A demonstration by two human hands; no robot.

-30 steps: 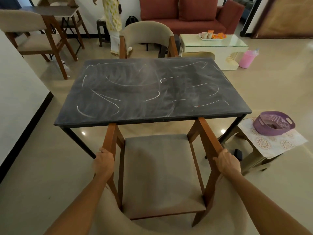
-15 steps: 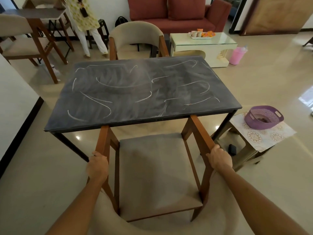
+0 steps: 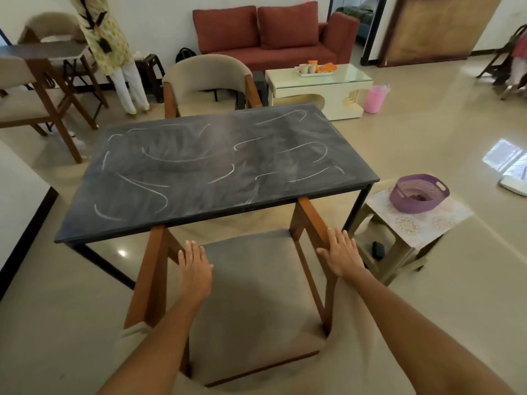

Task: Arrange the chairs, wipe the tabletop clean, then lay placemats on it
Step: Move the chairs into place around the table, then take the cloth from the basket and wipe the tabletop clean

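Fingers [image 3: 191, 252] of both hands: extended, flat, gripping nothing.

Left hand [image 3: 195, 269]: open, palm down, over the front left part of the near chair's seat, just inside the left wooden arm; contact with the cushion cannot be told.

Right hand [image 3: 342, 253]: open, fingers spread, lying against the right wooden arm of the same chair.

Near chair [image 3: 251, 303]: beige cushioned seat, brown wooden frame, curved padded back at the lower edge of view. Front ends of both arms reach under the near long edge of the table.

Table [image 3: 216, 166]: rectangular dark top on thin black legs. Surface marked all over with curved white chalk-like streaks and grey smears.

Far chair [image 3: 208, 78]: same pattern, beige rounded back, at the far long edge of the table, facing it.

Stool [image 3: 410, 229]: low, pale, patterned cover, just beside the near right corner of the table. Carries a purple slotted basket [image 3: 418, 192]; contents unclear.

Coffee table [image 3: 319, 86]: cream, glass-topped, beyond the far right corner, bearing a tray of small packets. Pink bucket [image 3: 376, 98] on the floor beside it.

Sofa [image 3: 273, 38]: red, against the far wall.

Second table with chairs [image 3: 37, 89]: far left.

Person [image 3: 114, 52]: standing far left, patterned top, pale trousers.
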